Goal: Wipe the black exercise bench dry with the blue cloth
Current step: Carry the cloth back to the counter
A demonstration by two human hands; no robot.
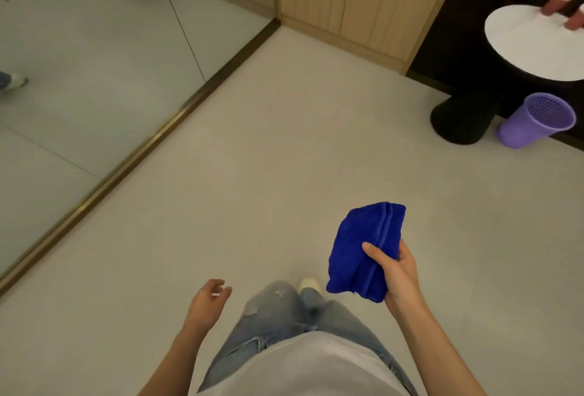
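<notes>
One folded plush blue cloth (357,247) sits clamped in right hand (401,275); left hand (207,300) hangs slack.

floor (284,142): pale tiles
far right edge: black pedestal base (463,120), purple mesh basket (537,122) just beside it
near edge: a person's pale shoe (309,283)

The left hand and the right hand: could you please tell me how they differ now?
The right hand grips the folded blue cloth, thumb across it; the left hand holds nothing. The left hand's fingers hang loosely curled; the right hand's are mostly hidden behind the cloth. The right hand is farther forward than the left hand. Both are bare, above the pale floor.
</notes>
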